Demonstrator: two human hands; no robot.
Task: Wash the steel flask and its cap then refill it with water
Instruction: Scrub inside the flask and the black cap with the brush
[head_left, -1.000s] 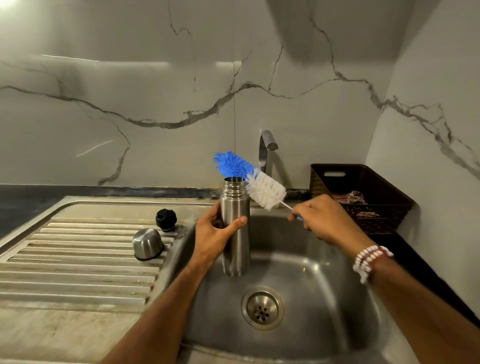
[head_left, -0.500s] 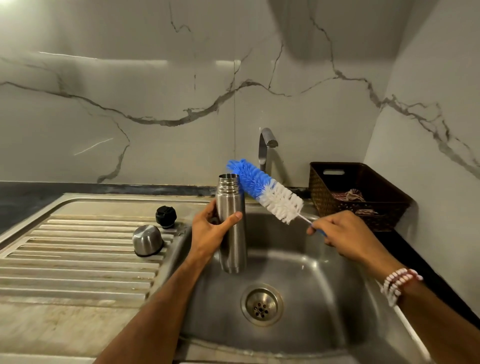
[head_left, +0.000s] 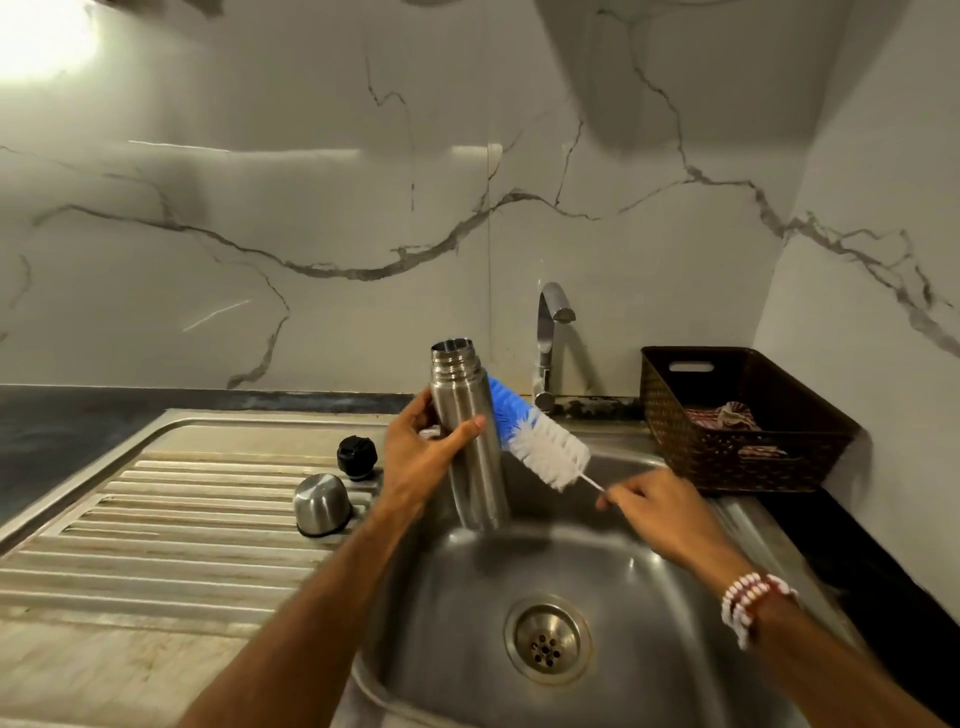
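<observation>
Sink station, washing stage, listed from the front edge backward. Drain (head_left: 547, 639): set in the floor of the steel sink (head_left: 457, 649), no standing water or suds to be seen. Beaded bracelet (head_left: 753, 603): on the right wrist. Draining board (head_left: 156, 545): ribbed steel, left of the basin, carrying the two loose closure parts. Right hand (head_left: 660, 512): over the basin, fingers curled and pinching the thin wire handle of the bottle brush (head_left: 545, 447). Steel cap (head_left: 322, 504): mouth down on the board just beside the basin's left rim, untouched by either hand; whether it is washed cannot be told. Left hand (head_left: 421, 452): grips the flask (head_left: 470, 441) about its upper body, thumb across the front and fingers round the back. Flask: near upright, leaning slightly, held above the basin's left side, mouth open and uncapped. Brush: outside the flask, white bristles beside it on the right and the blue tip partly hidden behind its body, so the work in hand looks like scrubbing the outer wall; the state of the inside cannot be judged. Black stopper (head_left: 356, 454): on the board just behind the steel cap. Tap (head_left: 550, 332): behind the basin, no stream visible. Brown basket (head_left: 727, 457): on the counter to the right, a cloth (head_left: 722, 415) inside. Outstanding, by estimate: rinsing the flask, washing cap and stopper, refilling, closing.
</observation>
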